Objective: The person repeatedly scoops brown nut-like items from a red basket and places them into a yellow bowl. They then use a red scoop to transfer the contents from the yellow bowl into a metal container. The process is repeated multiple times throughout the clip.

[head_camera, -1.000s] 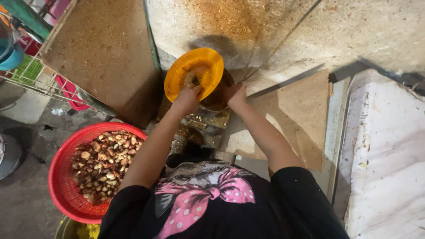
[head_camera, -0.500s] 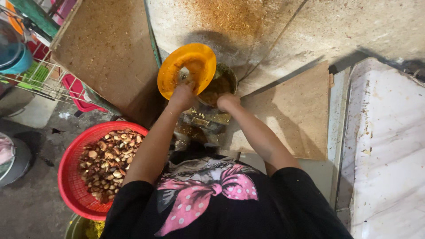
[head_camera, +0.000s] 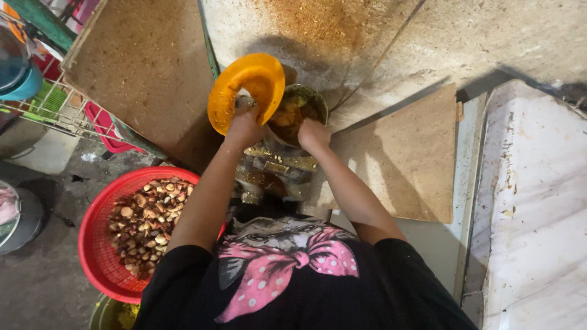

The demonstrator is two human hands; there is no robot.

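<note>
Left hand [head_camera: 243,125]: closed on tilted orange bowl [head_camera: 244,91]
Right hand [head_camera: 313,134]: gripping metal pot [head_camera: 298,113] rim
Progress: bowl looks nearly emptied; red basket [head_camera: 98,269] remains full

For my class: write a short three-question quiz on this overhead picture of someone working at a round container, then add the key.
1. True or false: the left hand holds the orange bowl tilted over the round container.
2. What does the right hand touch?
A. the red basket
B. the round container's rim
C. the pale board
3. Fill in: the red basket, on the person's left, holds brown ____.

Key: 1 true; 2 B; 3 chunks, kind unclear.
</note>
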